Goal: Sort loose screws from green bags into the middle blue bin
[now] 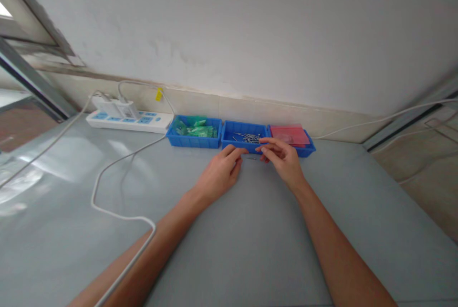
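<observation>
My left hand (222,172) rests on the table in front of the middle blue bin (226,138), its fingers loosely bent and apart, with no held thing showing. My right hand (284,158) is at that bin's front right edge, thumb and fingers drawn together in a pinch. Whatever may be between those fingertips is too small to make out. A single small metal screw or nail (251,158) lies on the table between my hands. Inside the middle bin is a loose pile of similar long thin metal pieces (249,138), partly behind my right fingers.
The left blue bin (193,142) holds green plastic packets (201,130). In the right blue bin (308,148) are red plastic bags (288,134). A white power strip (157,125) with plugged-in adapters stands farther left. A white cable (118,215) crosses my left forearm. A wall stands behind the bins.
</observation>
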Demonstrator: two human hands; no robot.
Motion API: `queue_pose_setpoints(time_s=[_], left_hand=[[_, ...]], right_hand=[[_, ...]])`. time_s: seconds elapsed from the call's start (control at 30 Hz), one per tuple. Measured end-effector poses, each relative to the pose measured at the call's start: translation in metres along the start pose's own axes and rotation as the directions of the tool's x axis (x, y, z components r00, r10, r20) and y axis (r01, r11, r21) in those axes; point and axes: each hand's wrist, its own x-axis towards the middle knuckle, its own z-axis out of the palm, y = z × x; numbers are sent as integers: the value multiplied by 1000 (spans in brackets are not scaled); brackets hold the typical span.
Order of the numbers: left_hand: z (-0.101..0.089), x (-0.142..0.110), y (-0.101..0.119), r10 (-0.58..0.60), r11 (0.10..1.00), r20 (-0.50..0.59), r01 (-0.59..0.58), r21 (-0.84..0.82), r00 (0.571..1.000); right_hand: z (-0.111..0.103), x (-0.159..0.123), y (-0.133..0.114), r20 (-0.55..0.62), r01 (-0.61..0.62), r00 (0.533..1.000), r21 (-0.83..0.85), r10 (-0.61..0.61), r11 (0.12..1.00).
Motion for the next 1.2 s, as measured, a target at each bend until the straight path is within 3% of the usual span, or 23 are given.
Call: queue_pose_setpoints(time_s=[0.2,0.33,0.43,1.03,1.2], left_hand=[[2,5,5,-178,933,-172,110,-344,969],[0,8,6,-317,825,-169,183,-535,933],[-1,9,5,-368,762,-132,218,-610,920],[5,8,0,-411,704,-103,244,-668,906],[6,6,5,-411,769,-130,267,-581,902]], right_hand=[[3,-4,-2,193,-101,976,-18,102,995],[5,-6,-6,333,-175,931,37,153,984],[5,-6,-9,366,-176,919,53,145,983],[7,-8,-13,403,-185,904,69,142,980],[3,-5,-9,247,-94,967,97,67,991]])
